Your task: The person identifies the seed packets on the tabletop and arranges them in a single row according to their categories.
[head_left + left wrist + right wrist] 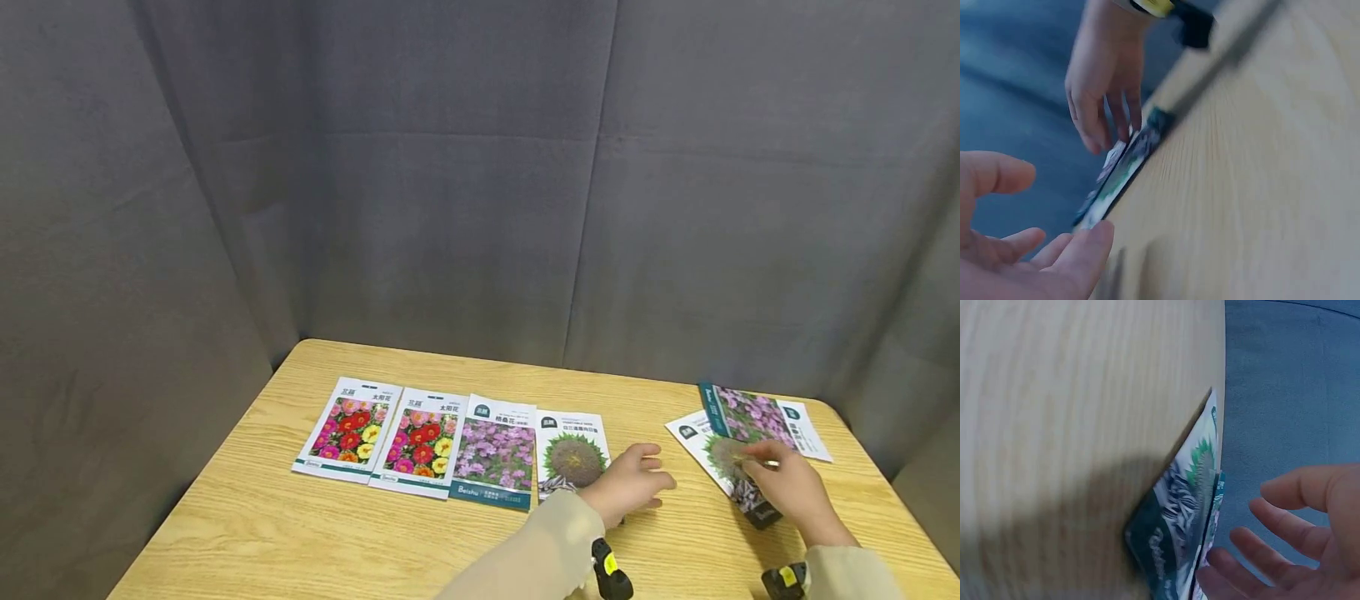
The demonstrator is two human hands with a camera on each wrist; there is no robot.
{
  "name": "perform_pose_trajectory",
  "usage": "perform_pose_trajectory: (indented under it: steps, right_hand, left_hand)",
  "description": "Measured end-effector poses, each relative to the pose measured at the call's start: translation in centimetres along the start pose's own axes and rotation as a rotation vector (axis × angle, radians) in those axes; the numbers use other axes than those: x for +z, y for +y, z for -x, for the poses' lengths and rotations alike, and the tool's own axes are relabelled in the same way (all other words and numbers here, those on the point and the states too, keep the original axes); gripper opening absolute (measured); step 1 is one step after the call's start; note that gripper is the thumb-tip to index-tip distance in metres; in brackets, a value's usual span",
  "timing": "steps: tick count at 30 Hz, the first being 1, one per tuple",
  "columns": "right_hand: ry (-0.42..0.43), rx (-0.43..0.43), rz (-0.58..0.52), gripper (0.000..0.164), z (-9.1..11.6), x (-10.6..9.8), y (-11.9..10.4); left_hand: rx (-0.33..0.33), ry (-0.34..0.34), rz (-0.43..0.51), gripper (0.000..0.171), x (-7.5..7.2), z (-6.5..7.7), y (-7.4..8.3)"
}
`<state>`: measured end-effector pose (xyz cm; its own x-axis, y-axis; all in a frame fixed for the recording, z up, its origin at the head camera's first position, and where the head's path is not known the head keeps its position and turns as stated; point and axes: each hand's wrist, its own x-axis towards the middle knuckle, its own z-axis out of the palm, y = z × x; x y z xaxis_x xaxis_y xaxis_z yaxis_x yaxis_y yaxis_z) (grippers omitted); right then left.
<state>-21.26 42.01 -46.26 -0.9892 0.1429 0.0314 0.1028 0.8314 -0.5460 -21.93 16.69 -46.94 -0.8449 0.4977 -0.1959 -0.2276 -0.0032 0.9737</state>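
My right hand [791, 492] hovers at a sunflower seed packet [701, 440] on the right of the table. In the right wrist view its fingers [1297, 528] are apart and loosely bent, with nothing seen between them. A purple-flower seed packet [750, 414] overlaps the sunflower one, and a white packet [806, 429] shows from beneath it. My left hand [630, 482] is held over the table with its fingers spread and nothing in them. Beside and partly behind its wrist lies another sunflower packet [573, 450], its lower part hidden by that arm.
Left of there, side by side, lie another purple-flower packet [495, 450] and two packets of mixed bright flowers, one in the middle [420, 442] and one at the far left [348, 429]. Grey curtains [450, 208] hang behind and beside the wooden table [300, 533].
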Motion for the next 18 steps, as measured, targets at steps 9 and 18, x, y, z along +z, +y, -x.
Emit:
perform_pose_trajectory:
  steps: [9,18]
  right_hand:
    - [-0.064,0.027,0.053,0.042,-2.0,-0.3,0.1]
    - [-0.104,0.149,0.085,0.049,-2.9,-0.6,2.0]
  left_hand:
    - [-0.103,-0.035,0.478,0.066,1.7,-0.9,-1.4]
    - [-0.247,-0.041,0.758,0.074,3.6,-2.3,-2.5]
